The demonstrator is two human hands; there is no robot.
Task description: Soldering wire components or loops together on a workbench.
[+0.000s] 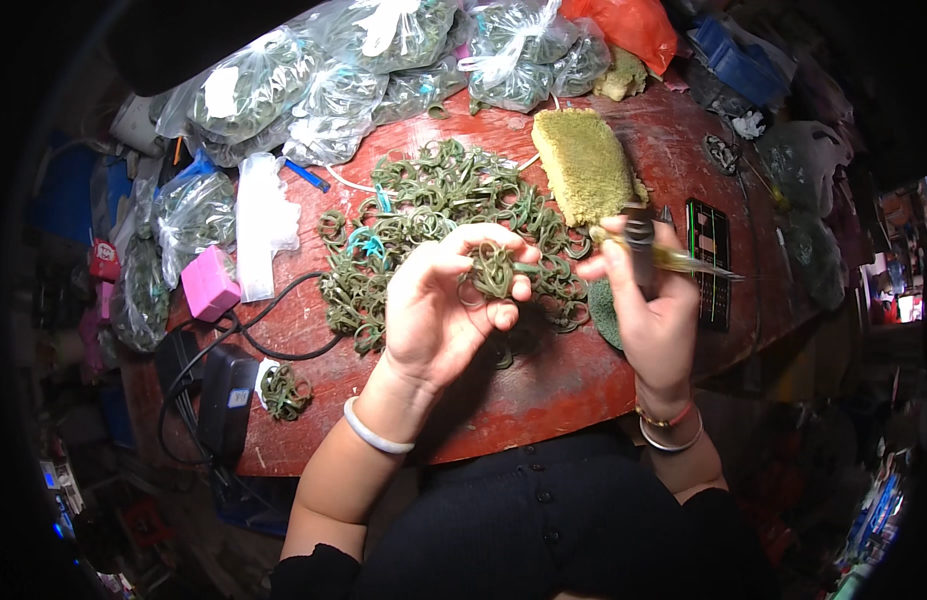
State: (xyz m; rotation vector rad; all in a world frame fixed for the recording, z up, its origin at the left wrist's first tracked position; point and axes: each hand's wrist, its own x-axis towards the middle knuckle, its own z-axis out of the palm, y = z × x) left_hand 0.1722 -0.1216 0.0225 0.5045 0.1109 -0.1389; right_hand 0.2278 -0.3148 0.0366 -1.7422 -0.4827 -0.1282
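My left hand (pixel 449 300) is curled, palm up, around a small bunch of olive-green rings (pixel 492 268) near the middle of the table. To its right my right hand (pixel 652 330) grips a dark cylindrical tool (pixel 639 240), along with a yellowish translucent-handled tool (pixel 672 258) whose thin metal tip points right. Under and behind both hands spreads a loose heap of similar green rings (pixel 434 180) with a few turquoise pieces among them. A round dark-green pad (pixel 604 312) lies partly hidden beside my right hand.
The red table (pixel 514 420) carries bagged rings (pixel 254 95) along its back and left, a yellow sponge (pixel 579 165), a black phone-like device (pixel 714 280), a pink block (pixel 209 285), a black box (pixel 224 400) with cables, a small ring clump (pixel 289 390) and a blue bin (pixel 734 65).
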